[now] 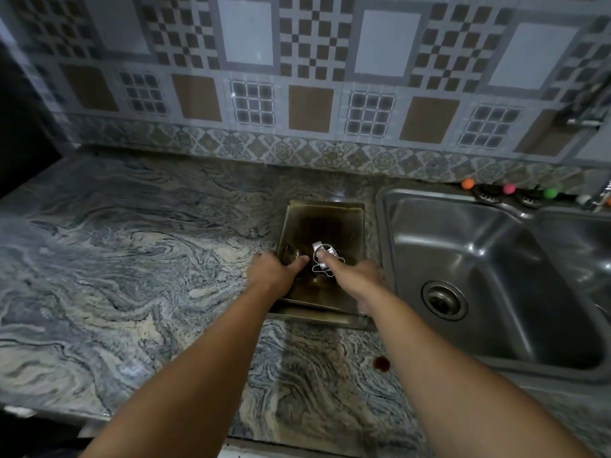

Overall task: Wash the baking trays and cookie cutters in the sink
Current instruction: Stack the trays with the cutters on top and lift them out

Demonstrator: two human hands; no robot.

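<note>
Both curled: left hand [277, 270] on baking tray [322, 223], right hand [355, 276] on cookie cutter [325, 259].

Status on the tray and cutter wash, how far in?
Done: nothing looks washed; the sink is bare with no water visible. In hand: both hands are at the stacked baking trays on the counter, the left hand gripping the tray's left rim, the right hand on a cookie cutter inside. Left: move everything into the sink and wash it.

the countertop [132, 259] was swirly grey-blue and cream marble, the wall tiles [314, 61] grey with brown checks and grids, the baking tray [322, 223] dark brassy brown, the sink [496, 276] plain steel grey
</note>
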